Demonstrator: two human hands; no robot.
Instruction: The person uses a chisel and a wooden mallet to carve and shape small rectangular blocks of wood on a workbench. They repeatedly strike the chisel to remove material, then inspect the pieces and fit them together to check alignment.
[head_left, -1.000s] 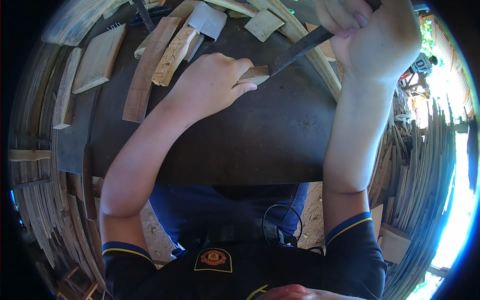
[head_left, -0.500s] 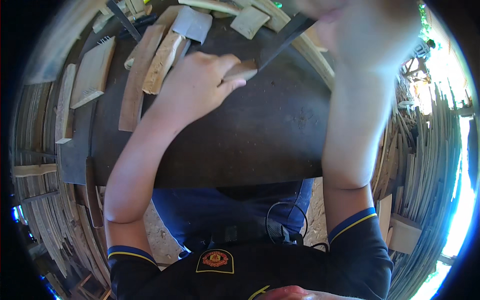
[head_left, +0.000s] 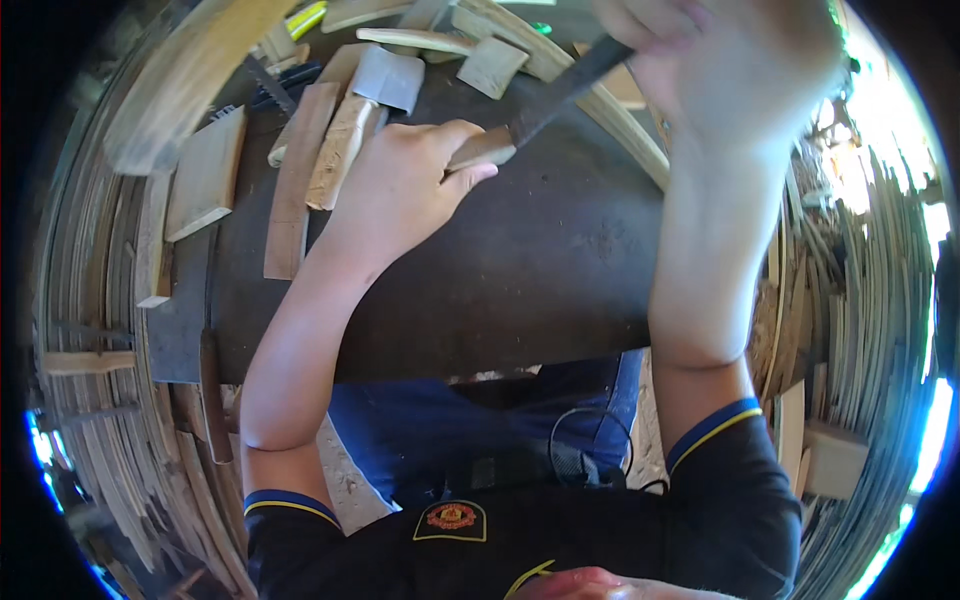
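Note:
My left hand point(head_left: 405, 185) is closed round a small block of wood point(head_left: 482, 148), whose end sticks out between thumb and forefinger. Across from it, my right hand point(head_left: 690, 60) grips a long, flat, dark metal tool that looks like a file point(head_left: 570, 90). The tool's far end meets the exposed end of the block. Part of the block is hidden inside my left fist, and my right fingers are partly cut off by the top edge and blurred.
Beside my left forearm lie a wooden strip point(head_left: 300, 185) and a metal-capped wooden piece point(head_left: 338, 150). Boards point(head_left: 207, 180) and a wooden-handled tool point(head_left: 213, 395) sit farther left on the dark table point(head_left: 500, 290). A blurred pale wooden piece point(head_left: 190, 90) looms at upper left.
The view has shifted, so the table's things appear farther right and lower. The pale wooden piece at upper left reaches further in. Both hands keep their grip, and the tool still meets the block.

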